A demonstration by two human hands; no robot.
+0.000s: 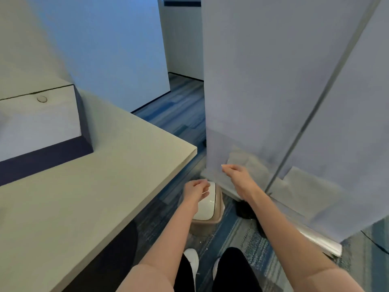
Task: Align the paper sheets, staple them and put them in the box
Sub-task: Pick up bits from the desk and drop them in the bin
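A tan box (212, 223) stands on the blue carpet beside the desk corner. White paper sheets (205, 209) lie flat inside it. My left hand (194, 189) hovers just above the far left part of the box, fingers loosely curled and holding nothing. My right hand (235, 173) is higher and to the right of the box, in front of the partition, its fingers loose and empty. Both forearms reach down from the bottom of the view.
A beige desk (101, 186) fills the left side, its corner close to the box. A white unit with a dark base (42, 127) sits on it. A grey partition (273, 91) with a metal foot (315, 234) stands to the right. My white shoes (192, 258) are below.
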